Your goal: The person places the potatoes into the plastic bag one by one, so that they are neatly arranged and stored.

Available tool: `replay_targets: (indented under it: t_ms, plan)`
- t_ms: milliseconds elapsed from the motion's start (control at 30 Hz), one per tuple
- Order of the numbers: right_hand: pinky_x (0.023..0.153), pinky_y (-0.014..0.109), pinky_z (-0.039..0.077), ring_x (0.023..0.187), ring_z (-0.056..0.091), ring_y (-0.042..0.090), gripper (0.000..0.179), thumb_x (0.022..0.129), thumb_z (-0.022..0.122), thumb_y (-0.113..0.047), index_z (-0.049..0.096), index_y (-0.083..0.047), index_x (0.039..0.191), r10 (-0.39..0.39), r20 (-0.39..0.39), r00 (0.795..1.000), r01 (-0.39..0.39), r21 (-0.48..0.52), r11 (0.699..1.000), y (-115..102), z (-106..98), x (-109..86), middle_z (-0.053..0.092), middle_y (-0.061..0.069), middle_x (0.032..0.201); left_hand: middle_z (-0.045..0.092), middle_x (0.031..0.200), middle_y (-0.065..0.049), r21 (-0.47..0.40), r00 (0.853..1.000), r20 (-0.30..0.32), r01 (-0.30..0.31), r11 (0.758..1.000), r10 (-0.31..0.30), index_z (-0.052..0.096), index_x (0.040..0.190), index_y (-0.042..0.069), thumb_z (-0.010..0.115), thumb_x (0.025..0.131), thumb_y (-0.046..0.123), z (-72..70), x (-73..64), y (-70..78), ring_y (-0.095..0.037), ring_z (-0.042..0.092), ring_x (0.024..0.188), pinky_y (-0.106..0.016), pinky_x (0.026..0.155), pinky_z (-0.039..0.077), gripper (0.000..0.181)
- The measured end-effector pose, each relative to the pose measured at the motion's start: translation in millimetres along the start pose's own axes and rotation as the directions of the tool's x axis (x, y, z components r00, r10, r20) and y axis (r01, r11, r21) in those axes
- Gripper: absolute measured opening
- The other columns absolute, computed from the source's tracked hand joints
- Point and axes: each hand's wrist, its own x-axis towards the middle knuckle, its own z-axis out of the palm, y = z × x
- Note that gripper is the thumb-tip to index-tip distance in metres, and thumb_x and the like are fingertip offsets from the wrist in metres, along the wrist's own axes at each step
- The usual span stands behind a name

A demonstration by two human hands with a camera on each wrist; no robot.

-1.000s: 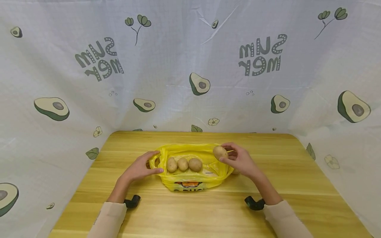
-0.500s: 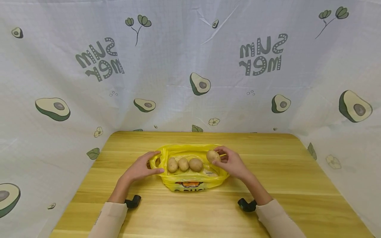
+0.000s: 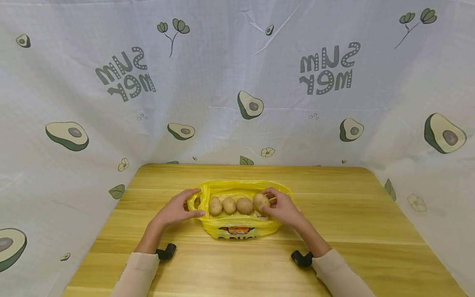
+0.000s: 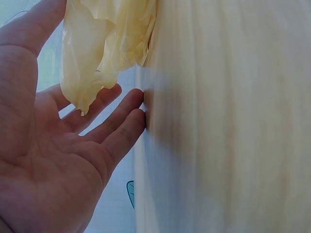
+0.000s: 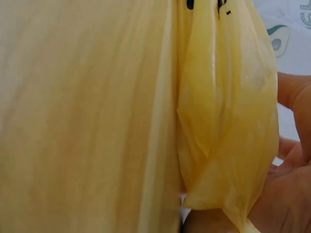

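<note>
In the head view my right hand (image 3: 283, 208) holds a potato (image 3: 261, 201) between thumb and fingers, inside the mouth of a yellow plastic bag (image 3: 237, 223). To its left, three more potatoes sit side by side in the bag; the nearest potato (image 3: 244, 206) is just left of the held one. My left hand (image 3: 177, 209) rests at the bag's left end, thumb and fingers spread and touching its edges around the handle. In the left wrist view the left hand's fingers look fairly straight beside the hanging plastic (image 4: 104, 43). The bag's side (image 5: 228, 111) hides the held potato from the right wrist view.
The bag lies on a wooden table (image 3: 230, 268), near its back half. A white curtain (image 3: 208, 82) printed with avocados surrounds the table at the back and sides. Black wrist devices (image 3: 167, 252) sit at both wrists.
The right hand has carried the potato leftward and down, from the bag's right edge to beside the other potatoes. The left hand has stayed in place.
</note>
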Motion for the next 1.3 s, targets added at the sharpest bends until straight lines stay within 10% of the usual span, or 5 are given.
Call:
replay_targets:
  t_ms: [700,1300]
  plan:
    - [0.092,0.043,0.059,0.106,0.067,0.028,0.042,0.094,0.075,-0.022,0.063,0.0,0.128,-0.017,0.011,1.0,0.018,-0.06,0.998,-4.3,-4.0,-5.7,0.069,0.016,0.119,0.042,0.161,-0.02,-0.003,1.0,0.001,0.001,1.0,-0.001,0.045,0.156,0.014,0.079,0.084,0.059,1.1,0.2,-1.0,-0.045,0.036,0.15,-0.066,0.119,0.032,0.091]
    - [0.091,0.039,0.06,0.106,0.069,0.029,0.037,0.098,0.073,-0.02,0.064,-0.001,0.128,-0.143,-0.1,0.985,0.138,-0.047,0.989,-0.4,-48.0,-20.5,0.07,0.018,0.121,0.042,0.161,-0.019,0.007,1.0,0.007,-0.004,1.0,0.004,0.045,0.156,0.014,0.078,0.085,0.058,-0.7,0.5,0.7,-0.045,0.037,0.149,-0.065,0.118,0.033,0.091]
